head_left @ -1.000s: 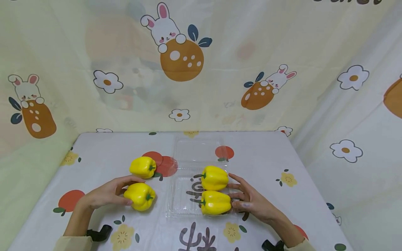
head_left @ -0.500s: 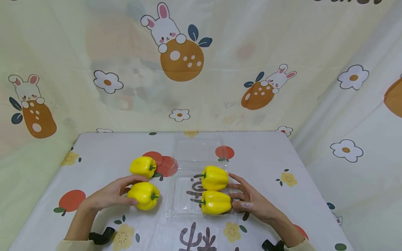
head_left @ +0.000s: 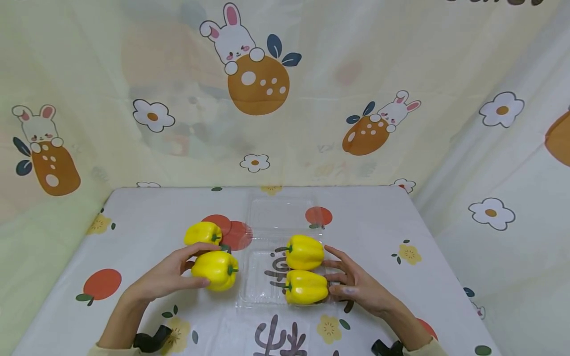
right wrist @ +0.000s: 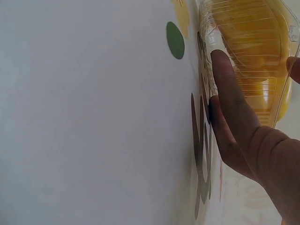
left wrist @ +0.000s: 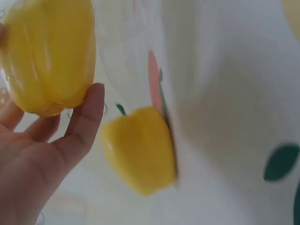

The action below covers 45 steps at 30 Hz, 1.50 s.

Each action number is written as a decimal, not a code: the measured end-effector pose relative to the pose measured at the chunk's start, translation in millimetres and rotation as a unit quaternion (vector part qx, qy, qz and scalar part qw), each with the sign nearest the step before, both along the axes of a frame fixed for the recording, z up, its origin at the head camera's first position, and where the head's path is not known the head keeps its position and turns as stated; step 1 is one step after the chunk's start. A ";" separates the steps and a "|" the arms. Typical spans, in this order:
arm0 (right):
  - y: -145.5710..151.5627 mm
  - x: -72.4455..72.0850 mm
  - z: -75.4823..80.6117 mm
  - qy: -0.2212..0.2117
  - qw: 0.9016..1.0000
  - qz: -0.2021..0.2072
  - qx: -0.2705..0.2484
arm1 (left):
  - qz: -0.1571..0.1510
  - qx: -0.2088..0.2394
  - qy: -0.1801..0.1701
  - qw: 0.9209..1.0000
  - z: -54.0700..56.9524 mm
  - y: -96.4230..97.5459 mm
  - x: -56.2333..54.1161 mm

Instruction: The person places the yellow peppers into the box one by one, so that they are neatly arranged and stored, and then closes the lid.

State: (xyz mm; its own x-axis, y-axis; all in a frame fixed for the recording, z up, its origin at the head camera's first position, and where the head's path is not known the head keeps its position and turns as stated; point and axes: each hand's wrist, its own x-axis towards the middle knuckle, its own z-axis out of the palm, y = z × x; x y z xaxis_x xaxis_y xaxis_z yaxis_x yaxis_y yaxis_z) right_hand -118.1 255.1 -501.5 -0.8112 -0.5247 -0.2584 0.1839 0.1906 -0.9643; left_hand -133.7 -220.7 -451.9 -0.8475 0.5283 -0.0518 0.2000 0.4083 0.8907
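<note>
My left hand (head_left: 175,272) grips a yellow bell pepper (head_left: 215,270) from its left side. In the left wrist view that held pepper (left wrist: 49,54) is off the table, with the thumb and fingers around its blossom end. Behind it a second yellow bell pepper (head_left: 202,233) lies on the table. My right hand (head_left: 360,289) rests with spread, slightly bent fingers against the right side of a clear plastic clamshell box (head_left: 260,296). Two more yellow bell peppers, a rear one (head_left: 305,252) and a front one (head_left: 306,288), lie side by side in the box's right half, stems pointing left.
The box's clear lid (head_left: 280,212) lies folded back toward the rear of the table. A white cloth (head_left: 378,232) with printed fruit and flowers covers the table. A patterned curtain (head_left: 320,123) hangs behind it. Black wrist straps (head_left: 151,341) sit on both forearms.
My left hand has moved right and a little away from me with the bell pepper, lifting it toward the box. The right hand has stayed still at the box's side.
</note>
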 end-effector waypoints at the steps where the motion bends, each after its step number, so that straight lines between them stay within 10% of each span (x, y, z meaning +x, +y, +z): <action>1: 0.0 -0.1 -0.3 0.001 1.000 0.000 0.000 | 0.004 0.002 0.000 1.000 1.4 2.5 0.9; 18: 0.1 0.0 -0.3 0.000 1.000 -0.001 -0.003 | 0.074 0.023 -0.029 0.997 2.7 47.0 14.3; 45: -1.2 1.1 0.5 -0.016 1.000 -0.014 0.002 | 0.053 0.019 -0.022 0.998 -3.7 86.3 22.4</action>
